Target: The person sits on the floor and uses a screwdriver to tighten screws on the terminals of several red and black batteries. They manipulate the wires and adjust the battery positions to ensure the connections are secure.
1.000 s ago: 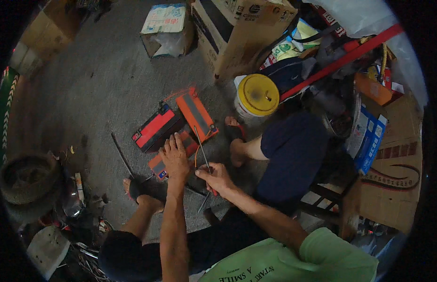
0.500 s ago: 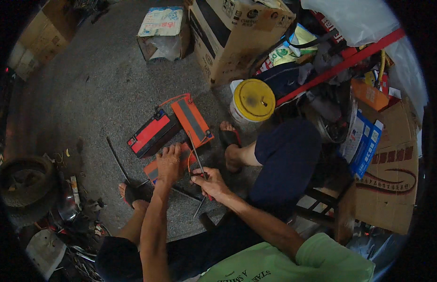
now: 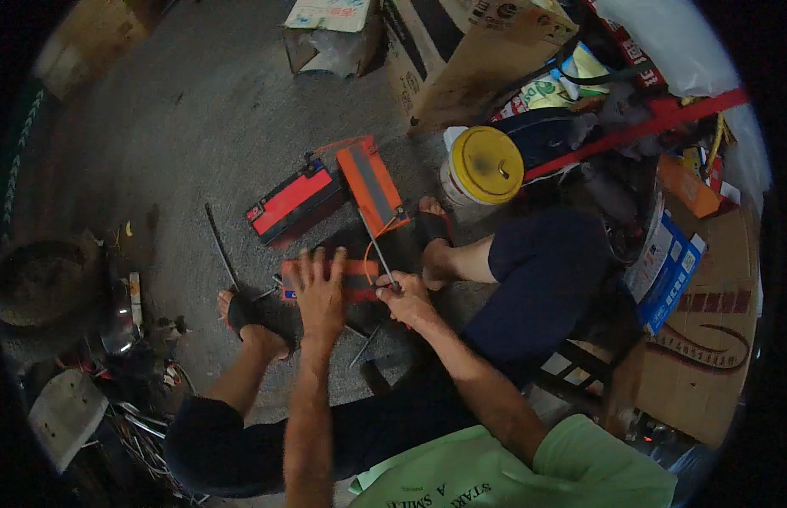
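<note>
My left hand (image 3: 320, 298) rests, fingers spread, on a low orange battery (image 3: 356, 273) with a grey stripe. My right hand (image 3: 408, 303) grips a long-shafted screwdriver (image 3: 380, 261) beside that battery's right end, its handle mostly hidden in the fingers. An orange wire (image 3: 368, 262) runs near the shaft. Just beyond lie a black battery with a red top (image 3: 287, 199) and another orange battery (image 3: 362, 178), angled and close together. Metal rods (image 3: 359, 347) lie below my hands, and a longer dark rod (image 3: 219, 241) lies to the left by my foot.
A yellow-lidded bucket (image 3: 486, 162) stands right of the batteries. Cardboard boxes (image 3: 444, 76) are at the back. A red bar (image 3: 624, 135) crosses clutter on the right, near flattened cardboard (image 3: 706, 372). An old tyre (image 3: 46, 288) and metal scrap (image 3: 139, 423) lie at left.
The orange battery under my left hand now lies more nearly level across the view, and that hand's fingers are more spread. The screwdriver stays in my right hand. The whole view has shifted.
</note>
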Motion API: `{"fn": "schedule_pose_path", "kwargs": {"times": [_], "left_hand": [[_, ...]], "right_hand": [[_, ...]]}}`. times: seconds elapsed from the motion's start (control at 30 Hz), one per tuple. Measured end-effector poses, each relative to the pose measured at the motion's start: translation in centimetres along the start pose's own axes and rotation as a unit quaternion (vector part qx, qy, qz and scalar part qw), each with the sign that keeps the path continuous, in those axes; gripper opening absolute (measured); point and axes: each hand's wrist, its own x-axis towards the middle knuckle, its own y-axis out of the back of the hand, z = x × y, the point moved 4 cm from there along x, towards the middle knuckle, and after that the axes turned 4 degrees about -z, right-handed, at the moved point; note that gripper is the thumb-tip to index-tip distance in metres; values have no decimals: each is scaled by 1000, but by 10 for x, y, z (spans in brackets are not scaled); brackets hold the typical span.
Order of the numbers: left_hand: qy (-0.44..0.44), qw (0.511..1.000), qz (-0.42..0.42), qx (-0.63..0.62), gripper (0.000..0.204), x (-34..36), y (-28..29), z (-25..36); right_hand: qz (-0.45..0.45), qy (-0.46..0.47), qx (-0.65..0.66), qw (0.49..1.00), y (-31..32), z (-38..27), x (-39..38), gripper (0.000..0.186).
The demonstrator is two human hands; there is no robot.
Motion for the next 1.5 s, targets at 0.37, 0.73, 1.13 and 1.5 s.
{"fn": "schedule_pose_path", "kwargs": {"times": [0.37, 0.73, 1.13, 1.5], "left_hand": [[414, 829, 85, -366, 25, -83, -15, 40], [475, 626, 87, -612, 16, -81, -59, 44], [533, 570, 80, -620, 23, -71, -59, 41], [263, 921, 143, -250, 19, -48, -27, 53]], "right_hand": [[-31, -79, 32, 996, -9, -11, -3, 22], [-5, 37, -149, 988, -14, -26, 1, 22], [-75, -102, -74, 989, -2, -32, 0, 28], [-47, 5, -212, 976, 1, -24, 5, 25]]}}
